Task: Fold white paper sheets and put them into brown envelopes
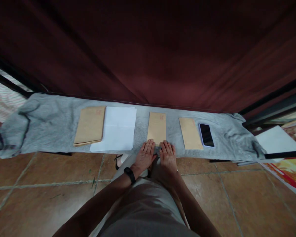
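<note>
My left hand (145, 155) and my right hand (167, 155) lie flat, side by side, fingers spread, on the near edge of a grey cloth (51, 125). Their fingertips rest on the lower end of a tan envelope (157, 126) lying lengthwise in the middle. Neither hand grips anything. A black band sits on my left wrist. Left of it lie white paper sheets (118, 128) and a stack of tan envelopes (90, 125). Another tan envelope (190, 132) and a black phone (206, 135) lie to the right.
A dark red curtain (148, 49) hangs behind the cloth. Brown floor tiles (39, 191) run under me. A white sheet (276, 140) and a colourful print (289, 171) lie at the right, with a dark bar across them. Striped fabric shows at far left.
</note>
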Action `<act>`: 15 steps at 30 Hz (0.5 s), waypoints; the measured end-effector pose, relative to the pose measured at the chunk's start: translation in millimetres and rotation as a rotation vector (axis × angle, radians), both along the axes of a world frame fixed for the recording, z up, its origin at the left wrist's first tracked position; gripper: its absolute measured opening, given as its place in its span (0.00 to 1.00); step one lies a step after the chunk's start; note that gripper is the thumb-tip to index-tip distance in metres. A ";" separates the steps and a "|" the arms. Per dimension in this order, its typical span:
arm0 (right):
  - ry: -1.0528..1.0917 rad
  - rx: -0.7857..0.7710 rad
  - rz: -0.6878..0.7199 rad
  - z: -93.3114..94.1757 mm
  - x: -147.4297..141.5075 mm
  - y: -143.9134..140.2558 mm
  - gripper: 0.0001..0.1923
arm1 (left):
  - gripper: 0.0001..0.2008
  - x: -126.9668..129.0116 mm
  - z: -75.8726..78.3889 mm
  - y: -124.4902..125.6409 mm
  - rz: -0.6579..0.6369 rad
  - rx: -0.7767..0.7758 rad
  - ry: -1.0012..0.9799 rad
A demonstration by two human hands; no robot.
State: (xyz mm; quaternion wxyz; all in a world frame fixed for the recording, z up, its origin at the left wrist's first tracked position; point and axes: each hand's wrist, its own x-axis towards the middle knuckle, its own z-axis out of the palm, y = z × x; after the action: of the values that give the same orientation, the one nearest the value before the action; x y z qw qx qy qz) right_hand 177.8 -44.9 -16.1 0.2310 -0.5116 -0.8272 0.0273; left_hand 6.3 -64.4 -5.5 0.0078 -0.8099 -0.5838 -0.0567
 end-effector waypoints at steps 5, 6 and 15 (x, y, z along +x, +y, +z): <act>-0.005 -0.049 0.095 3.8 -17.2 4.3 0.24 | 0.33 -0.6 -2.8 -2.3 -0.026 -0.011 0.028; -0.007 -0.055 0.112 3.7 -19.5 4.4 0.24 | 0.33 -0.2 -2.8 -2.4 -0.028 -0.008 0.033; -0.069 -0.055 0.085 4.5 -6.9 0.7 0.25 | 0.34 -3.7 6.3 -0.8 -0.054 -0.042 0.070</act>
State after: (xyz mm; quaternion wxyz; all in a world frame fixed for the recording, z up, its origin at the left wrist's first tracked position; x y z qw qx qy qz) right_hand 170.8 -44.2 -11.6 0.1868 -0.4827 -0.8546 0.0424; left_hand 2.6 -65.2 0.8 0.0096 -0.8267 -0.5624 -0.0162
